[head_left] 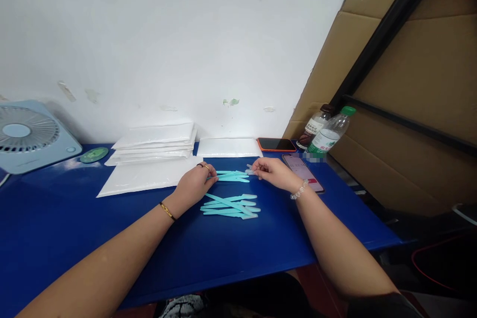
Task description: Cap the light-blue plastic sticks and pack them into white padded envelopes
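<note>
Two groups of turquoise eyebrow razors lie on the blue table, their handles pointing left. The farther group of razors (234,175) lies between my hands. My left hand (196,181) is closed, with thumb and fingers pinching a razor handle at the left end of that group. At the other end, my right hand (274,173) is closed on small clear plastic caps (250,171), close to the razor heads. How many caps it holds I cannot make out. Nearer to me, several razors (229,205) with pale caps over their heads lie loosely crossed.
White padded mailers (149,177) are stacked at back left, with another mailer (229,147) against the wall. An orange-cased phone (276,145), a second phone (303,171) and two bottles (328,135) stand or lie at right. A blue fan (61,146) and green disc (94,155) sit left.
</note>
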Available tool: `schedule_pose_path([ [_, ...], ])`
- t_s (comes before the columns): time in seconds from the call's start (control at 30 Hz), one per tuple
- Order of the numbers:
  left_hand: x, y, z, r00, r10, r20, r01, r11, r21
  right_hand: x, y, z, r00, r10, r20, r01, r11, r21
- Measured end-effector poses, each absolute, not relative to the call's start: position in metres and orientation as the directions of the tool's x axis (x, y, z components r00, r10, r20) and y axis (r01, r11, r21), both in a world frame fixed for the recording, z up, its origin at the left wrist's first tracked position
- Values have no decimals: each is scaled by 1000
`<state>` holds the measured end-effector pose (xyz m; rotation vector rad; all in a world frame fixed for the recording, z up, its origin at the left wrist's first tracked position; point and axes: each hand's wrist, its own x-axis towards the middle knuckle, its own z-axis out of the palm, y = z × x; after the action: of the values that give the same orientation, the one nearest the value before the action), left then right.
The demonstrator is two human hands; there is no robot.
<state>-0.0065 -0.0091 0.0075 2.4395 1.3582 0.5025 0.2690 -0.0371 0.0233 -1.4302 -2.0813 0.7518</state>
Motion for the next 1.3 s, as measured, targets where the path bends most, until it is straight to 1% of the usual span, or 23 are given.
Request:
schedule_pose_path([
  [0.13,-6,-9,8,498,854,152,748,-511,424,265,-38,24,-316,942,110,676,305,-671],
  [0.27,-4,-11,8,524,835,167,719,-539,439,260,-41,25,-351,932,91,632,307,-712],
  [0.33,-3,-14,8,566,807,167,685,-573,450,258,-43,26,-396,917,53,596,300,-744],
  [0.47,-2,-21,9,679,730,77,623,-629,464,261,-45,30,-516,854,-75,569,275,-775],
  [0.53,-3,-21,9,678,729,92,629,-640,441,266,-43,31,-468,881,-66,621,275,-734],
  [0.6,-4,-18,7,640,751,162,660,-646,384,272,-40,30,-361,932,22,714,291,-637],
  [0.67,-6,-14,5,613,763,205,697,-645,315,277,-35,26,-286,953,103,796,296,-528],
  [0.73,-7,-10,3,613,766,196,718,-643,268,279,-31,20,-276,953,124,832,301,-467],
  [0.8,-7,-8,1,616,767,178,728,-641,244,278,-28,14,-299,946,123,832,322,-452],
  [0.9,-7,-7,0,608,774,179,732,-633,252,273,-27,8,-342,930,135,829,366,-423],
  [1.03,-9,-7,1,570,806,161,737,-588,334,271,-27,8,-366,918,149,846,395,-359],
  [1.1,-9,-7,3,559,815,155,735,-573,363,271,-28,11,-364,920,145,835,392,-386],
  [1.23,-9,-8,8,535,831,156,732,-547,406,275,-31,15,-365,923,124,761,373,-530],
  [1.3,-9,-8,10,520,840,155,737,-533,416,276,-32,16,-375,919,121,730,373,-572],
])
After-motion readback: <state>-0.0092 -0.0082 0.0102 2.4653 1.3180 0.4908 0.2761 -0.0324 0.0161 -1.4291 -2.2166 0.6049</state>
